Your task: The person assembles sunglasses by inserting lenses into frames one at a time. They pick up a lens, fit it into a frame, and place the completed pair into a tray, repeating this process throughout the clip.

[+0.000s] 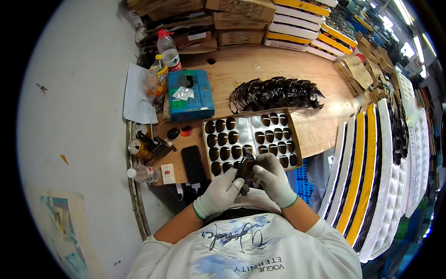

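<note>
Dark eyewear piece [246, 168] sits between both gloved hands, just on the body side of the tray [243, 124] of tinted lenses [231, 123]. Left hand [221, 191] has fingers closed at its near end, right hand [273, 177] pinches from the right side, thumb and fingers near together; no visible gap at either grip, exact contact partly hidden. Long axis runs roughly away from the torso, slim dark tips pointing at the tray's middle. Neither hand clearly nearer, both look to be touching it. Heap of black frames [277, 93] lies beyond the tray, well apart from the hands
</note>
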`<state>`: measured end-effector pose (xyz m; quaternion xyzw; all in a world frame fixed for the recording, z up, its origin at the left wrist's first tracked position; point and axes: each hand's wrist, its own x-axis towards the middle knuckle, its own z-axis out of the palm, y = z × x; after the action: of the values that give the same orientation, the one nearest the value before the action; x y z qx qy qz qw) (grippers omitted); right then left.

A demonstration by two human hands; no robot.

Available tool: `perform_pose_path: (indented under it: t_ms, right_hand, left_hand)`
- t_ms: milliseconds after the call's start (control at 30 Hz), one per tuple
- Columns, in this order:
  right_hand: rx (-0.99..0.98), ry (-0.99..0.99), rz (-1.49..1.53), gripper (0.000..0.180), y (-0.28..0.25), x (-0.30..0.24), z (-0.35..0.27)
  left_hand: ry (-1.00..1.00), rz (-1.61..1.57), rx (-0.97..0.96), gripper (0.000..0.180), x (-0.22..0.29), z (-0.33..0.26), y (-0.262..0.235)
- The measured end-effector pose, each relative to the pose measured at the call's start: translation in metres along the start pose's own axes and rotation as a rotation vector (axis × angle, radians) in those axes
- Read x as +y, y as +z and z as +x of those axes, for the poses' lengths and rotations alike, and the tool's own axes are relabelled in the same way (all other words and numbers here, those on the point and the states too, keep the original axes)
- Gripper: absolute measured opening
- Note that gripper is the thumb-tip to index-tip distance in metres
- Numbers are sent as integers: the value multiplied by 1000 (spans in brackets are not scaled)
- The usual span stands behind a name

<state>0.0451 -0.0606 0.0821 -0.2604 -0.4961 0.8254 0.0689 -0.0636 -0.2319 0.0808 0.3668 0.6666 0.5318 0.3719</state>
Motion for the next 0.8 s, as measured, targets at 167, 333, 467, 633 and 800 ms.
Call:
perform_pose_path:
  t_ms: [167,333,467,633,800]
  right_hand:
    - [-284,308,168,28,-27,-20,6]
    - [-465,356,82,29,-36,-31,22]
    - [-473,196,118,32,-24,-9,22]
    - [-383,173,76,34,-12,25,36]
    - [-328,89,-214,40,-4,2,26]
  left_hand:
    - [127,19,-89,28,1,-1,4]
    - [134,144,-71,29,-2,-5,3]
    - [58,74,84,32,10,-11,0]
    - [30,101,215,36,-2,-17,1]
    - [-132,-200,131,29,-1,-13,-10]
